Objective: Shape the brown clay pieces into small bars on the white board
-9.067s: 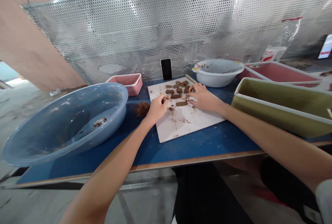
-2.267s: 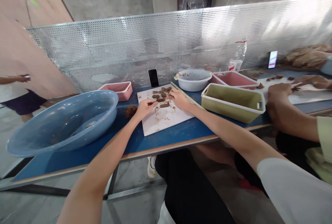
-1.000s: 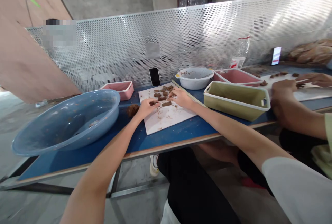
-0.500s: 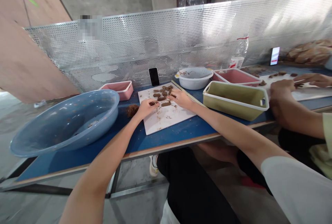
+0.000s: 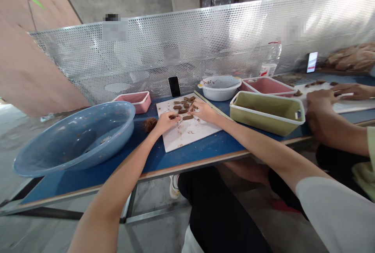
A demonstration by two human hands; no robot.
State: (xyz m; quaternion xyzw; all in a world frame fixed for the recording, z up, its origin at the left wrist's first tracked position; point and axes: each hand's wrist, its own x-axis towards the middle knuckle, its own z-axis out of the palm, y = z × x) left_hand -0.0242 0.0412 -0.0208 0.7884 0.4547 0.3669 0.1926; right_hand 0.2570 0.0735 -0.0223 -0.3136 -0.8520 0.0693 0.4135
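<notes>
A white board [image 5: 178, 141] lies on the blue table, scattered with dark crumbs. Several short brown pieces [image 5: 183, 111] are spread over its far half, and one longer brown piece [image 5: 188, 117] rests between my hands. My left hand [image 5: 166, 122] is at the board's left edge with its fingers curled around something dark brown, mostly hidden. From the right, my right hand [image 5: 202, 110] reaches in with its fingertips drawn together and low among the brown pieces; what they grip is hidden. Beside my left wrist sits a fibrous brown clump [image 5: 149, 124].
A large blue basin [image 5: 117, 143] stands at left, near a small pink basket [image 5: 142, 102]. Behind the board a phone [image 5: 174, 86] leans upright. To the right are a white basin [image 5: 220, 93], a pink basket [image 5: 268, 85] and a green basket [image 5: 266, 122]. A co-worker's hands [image 5: 322, 96] work farther right.
My hands stay in nearly the same place, with only a slight shift of the right fingertips to the left. The brown pieces look unchanged.
</notes>
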